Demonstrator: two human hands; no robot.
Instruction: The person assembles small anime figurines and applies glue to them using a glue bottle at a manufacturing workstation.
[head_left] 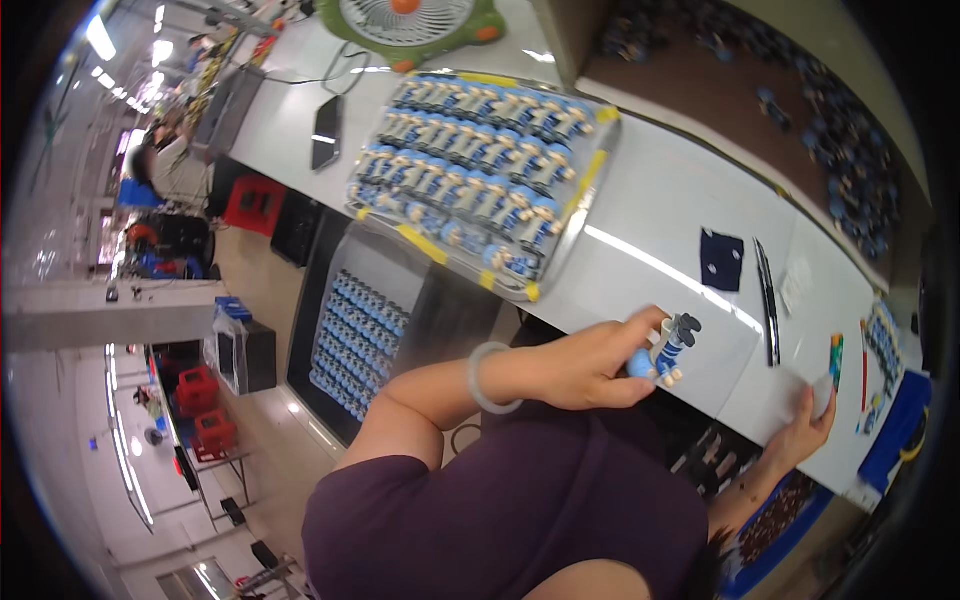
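Note:
A small toy figurine (672, 350) in light blue, striped blue and dark grey is pinched in my left hand (590, 365), over the near edge of the white table (640, 260). That hand has a pale bangle at its wrist. Farther right, near the table's edge, my right hand (803, 428) is closed around a small whitish rounded thing (822, 397), whose kind I cannot make out. Beyond the hands lie a dark blue patch (721, 260) with two pale spots and a dark, slim pair of tweezers (768, 305).
A clear tray (590, 190) edged with yellow tape holds rows of similar figurines. Lower left is another filled tray (360, 340). A phone (326, 133) and a green fan (410, 20) stand at the back. A brown-floored bin (700, 100) with loose figurines is at the far right.

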